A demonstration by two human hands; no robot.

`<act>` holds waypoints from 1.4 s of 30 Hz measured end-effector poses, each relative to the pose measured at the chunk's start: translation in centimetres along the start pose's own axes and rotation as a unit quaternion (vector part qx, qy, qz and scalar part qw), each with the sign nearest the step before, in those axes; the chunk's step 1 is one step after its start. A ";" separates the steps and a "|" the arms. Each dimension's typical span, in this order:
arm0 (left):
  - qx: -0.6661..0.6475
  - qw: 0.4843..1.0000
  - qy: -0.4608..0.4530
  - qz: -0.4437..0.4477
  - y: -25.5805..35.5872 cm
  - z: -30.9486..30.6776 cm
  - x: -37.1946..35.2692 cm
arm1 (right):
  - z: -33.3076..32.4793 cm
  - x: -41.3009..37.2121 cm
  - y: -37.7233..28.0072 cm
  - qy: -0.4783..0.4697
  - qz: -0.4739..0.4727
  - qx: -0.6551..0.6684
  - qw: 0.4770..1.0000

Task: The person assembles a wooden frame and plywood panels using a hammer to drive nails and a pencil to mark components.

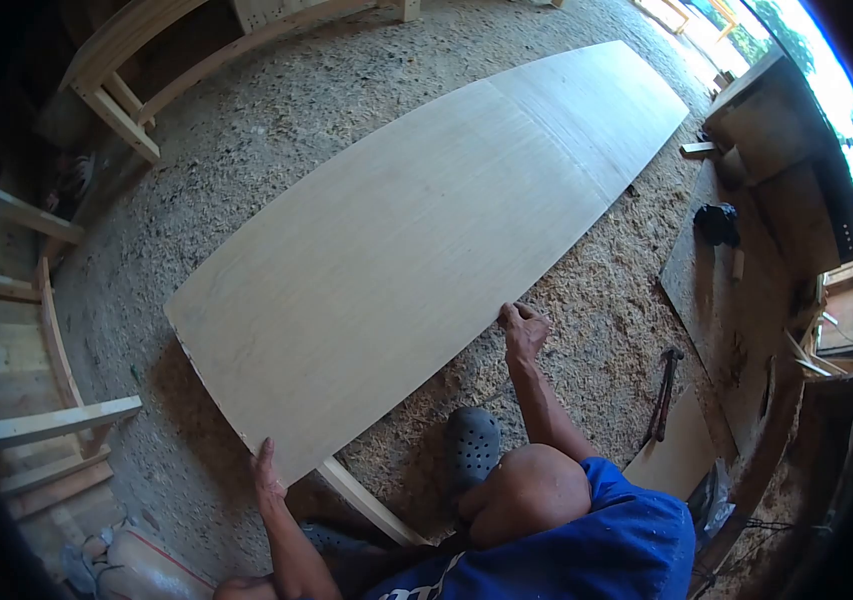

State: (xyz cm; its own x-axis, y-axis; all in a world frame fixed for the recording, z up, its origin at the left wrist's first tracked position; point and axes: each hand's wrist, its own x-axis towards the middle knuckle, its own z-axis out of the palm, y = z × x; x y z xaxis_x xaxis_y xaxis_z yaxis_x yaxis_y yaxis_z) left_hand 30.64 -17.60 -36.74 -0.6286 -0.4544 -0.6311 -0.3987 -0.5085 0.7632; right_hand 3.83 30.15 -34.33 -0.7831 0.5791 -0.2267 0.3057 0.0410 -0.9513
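A long pale plywood panel [376, 240] stretches from near my knees toward the upper right, with a seam across its far part. My left hand [268, 472] grips its near left corner, one finger or thumb showing on top and the rest hidden below. Farther along the near long edge, my right hand [524, 332] is closed on the rim, fingertips partly out of sight. A narrow wood strip [371, 503] pokes out from beneath the panel between my arms.
Wood shavings [586, 290] cover the ground. Wooden frames [56, 420] stand at left, with another frame [116, 110] at upper left. Long-handled cutters or pincers [663, 395] lie at right by a thin board [686, 450]. My grey clog [473, 445] is close to the panel.
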 end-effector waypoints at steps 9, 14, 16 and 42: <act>0.012 1.000 -0.007 -0.004 -0.4 -0.2 0.2 | 0.0 -0.2 -1.2 0.025 -0.021 -0.068 0.997; 0.016 1.000 0.000 -0.008 0.3 0.7 -0.5 | 0.0 -0.2 -1.1 0.032 -0.048 -0.124 0.991; 0.018 1.000 0.012 -0.010 0.3 0.7 -0.4 | 0.2 0.1 -0.5 0.037 -0.052 -0.121 0.991; 0.139 0.985 0.102 -0.012 0.1 0.4 0.4 | 7.6 3.3 -9.4 -0.098 -0.431 -0.352 0.825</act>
State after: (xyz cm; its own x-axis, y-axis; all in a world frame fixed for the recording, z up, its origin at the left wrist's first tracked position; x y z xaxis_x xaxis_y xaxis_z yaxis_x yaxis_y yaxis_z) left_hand 30.06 -17.56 -36.83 -0.4813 -0.5961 -0.6427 -0.5970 -0.3139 0.7383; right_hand -5.70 25.49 -27.76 -0.9251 -0.0528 0.3761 -0.2261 0.8721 -0.4339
